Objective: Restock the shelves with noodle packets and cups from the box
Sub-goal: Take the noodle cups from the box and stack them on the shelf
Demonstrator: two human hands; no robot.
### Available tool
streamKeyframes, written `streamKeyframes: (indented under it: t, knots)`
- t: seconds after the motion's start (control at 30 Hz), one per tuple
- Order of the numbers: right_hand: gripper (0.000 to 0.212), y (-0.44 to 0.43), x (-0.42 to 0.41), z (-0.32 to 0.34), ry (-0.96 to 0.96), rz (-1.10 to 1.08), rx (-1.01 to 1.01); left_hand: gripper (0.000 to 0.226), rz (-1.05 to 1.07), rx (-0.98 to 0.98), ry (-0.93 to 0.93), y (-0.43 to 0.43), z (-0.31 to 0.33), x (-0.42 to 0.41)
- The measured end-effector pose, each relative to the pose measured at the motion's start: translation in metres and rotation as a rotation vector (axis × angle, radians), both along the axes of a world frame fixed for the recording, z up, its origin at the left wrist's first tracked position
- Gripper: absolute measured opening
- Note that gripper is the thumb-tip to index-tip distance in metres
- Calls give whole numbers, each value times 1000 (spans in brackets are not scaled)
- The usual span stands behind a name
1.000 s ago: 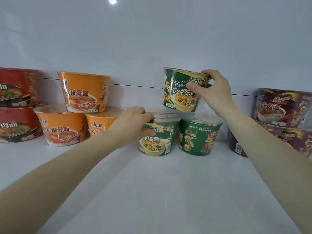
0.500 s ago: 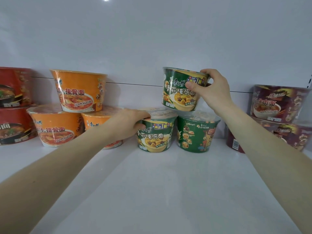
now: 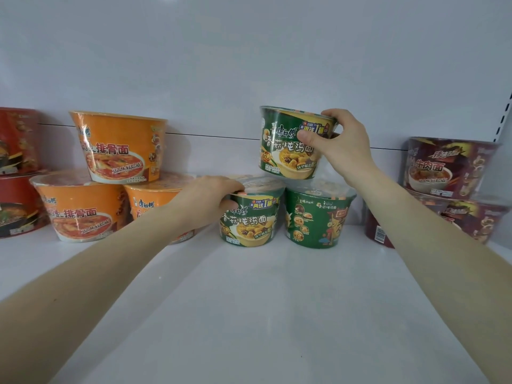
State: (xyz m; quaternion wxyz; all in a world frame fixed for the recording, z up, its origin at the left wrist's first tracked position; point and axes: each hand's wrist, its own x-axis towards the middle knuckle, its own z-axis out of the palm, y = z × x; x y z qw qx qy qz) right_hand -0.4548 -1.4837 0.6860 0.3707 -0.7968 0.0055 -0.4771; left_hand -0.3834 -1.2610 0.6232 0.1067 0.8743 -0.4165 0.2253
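My right hand [image 3: 343, 151] grips a sealed green cup [image 3: 288, 145] at its rim, slightly tilted, above two others on the white shelf [image 3: 263, 300]; I cannot tell whether it touches them. My left hand [image 3: 205, 200] curls round the left lower cup [image 3: 249, 220], which stands beside the right lower cup [image 3: 315, 217]. Stacked orange cups [image 3: 119, 151] stand just left. All lids are sealed, so the contents are hidden.

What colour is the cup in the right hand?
Green, with yellow near the rim of the cup; head view.

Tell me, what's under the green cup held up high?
The left green cup and right green cup, standing on the shelf. It partly covers their lids; contact unclear.
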Motion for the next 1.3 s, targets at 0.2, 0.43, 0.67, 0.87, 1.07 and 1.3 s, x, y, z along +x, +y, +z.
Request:
streamKeyframes:
  t: [0.2,0.43,0.67,0.87,1.07,1.3]
  knots:
    - [59,1,-10,4,14,42,23,76,-31,-358,303,-2,13,-8]
    - [45,18,-31,9,35,209,-1,96,-286,-829,566,-44,41,-29]
    - [26,-19,-50,8,200,262,79,79,-286,-990,548,-44,38,-30]
    - [37,-57,-44,-34,776,37,-436,99,-257,-994,527,-36,38,-23]
    - [34,-59,-44,-34,729,-32,-531,93,-261,-984,524,-42,35,-23]
    - [51,-48,-36,-33,699,-256,-641,87,-269,-989,508,-43,32,-22]
